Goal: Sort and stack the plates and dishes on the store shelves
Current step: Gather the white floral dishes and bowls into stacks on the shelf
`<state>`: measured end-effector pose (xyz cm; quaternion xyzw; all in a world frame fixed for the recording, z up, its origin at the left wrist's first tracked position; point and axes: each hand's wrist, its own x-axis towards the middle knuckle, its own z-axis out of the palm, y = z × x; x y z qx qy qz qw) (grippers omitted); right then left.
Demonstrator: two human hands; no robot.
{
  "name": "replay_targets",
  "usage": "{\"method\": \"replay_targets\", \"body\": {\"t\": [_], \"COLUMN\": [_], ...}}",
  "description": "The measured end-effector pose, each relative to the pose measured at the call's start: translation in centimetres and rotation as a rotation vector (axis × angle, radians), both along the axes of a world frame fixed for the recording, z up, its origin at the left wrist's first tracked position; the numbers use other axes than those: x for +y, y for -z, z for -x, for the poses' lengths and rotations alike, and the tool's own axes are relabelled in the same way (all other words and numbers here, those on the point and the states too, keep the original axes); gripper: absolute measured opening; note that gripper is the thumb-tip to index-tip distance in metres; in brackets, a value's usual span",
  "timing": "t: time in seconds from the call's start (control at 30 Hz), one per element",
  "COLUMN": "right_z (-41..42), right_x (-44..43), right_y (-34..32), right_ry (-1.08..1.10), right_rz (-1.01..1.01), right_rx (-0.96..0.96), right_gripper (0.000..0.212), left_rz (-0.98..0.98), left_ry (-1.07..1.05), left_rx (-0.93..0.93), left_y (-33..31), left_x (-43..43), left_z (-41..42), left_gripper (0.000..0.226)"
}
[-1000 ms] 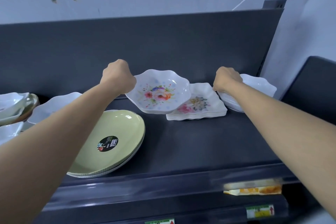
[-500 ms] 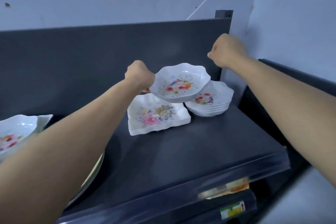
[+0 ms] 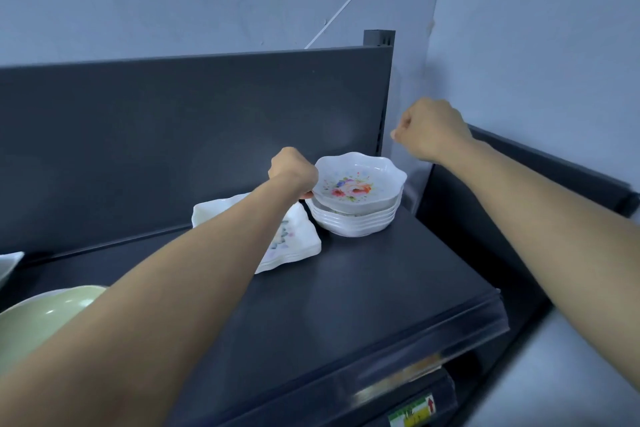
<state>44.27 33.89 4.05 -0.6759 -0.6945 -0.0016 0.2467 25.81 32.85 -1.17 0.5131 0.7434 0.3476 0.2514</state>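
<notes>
A white scalloped bowl with a flower print (image 3: 358,184) rests on top of a stack of matching white bowls (image 3: 356,222) at the back right of the dark shelf (image 3: 363,288). My left hand (image 3: 293,172) grips the top bowl's left rim. My right hand (image 3: 431,130) hovers in a fist above and to the right of the stack, holding nothing. A stack of white square floral plates (image 3: 298,243) lies left of the bowls, partly hidden by my left forearm.
A pale green round plate (image 3: 45,319) sits at the shelf's front left, and a white dish edge (image 3: 8,263) shows at the far left. The shelf's back panel (image 3: 173,135) rises behind; a blue-grey wall closes the right side. Price labels (image 3: 412,414) run below.
My left hand carried the floral bowl to the right and lowered it onto the stack of bowls. My right hand let go of that stack, lifted and moved right.
</notes>
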Motion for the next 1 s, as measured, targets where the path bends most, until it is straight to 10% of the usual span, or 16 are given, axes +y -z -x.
{"method": "replay_targets", "body": {"t": [0.53, 1.0], "right_z": [9.9, 31.2], "right_x": [-2.0, -11.1], "right_y": [0.0, 2.0], "right_ry": [-0.321, -0.871], "right_rz": [0.038, 0.351], "right_rx": [-0.027, -0.157], "right_gripper": [0.022, 0.02], "left_rz": [-0.037, 0.14], "left_ry": [0.114, -0.311], "left_rx": [0.294, 0.311], "left_y": [-1.9, -2.9], "left_x": [-5.4, -23.6], "left_z": [9.0, 27.1], "left_gripper": [0.024, 0.005]}}
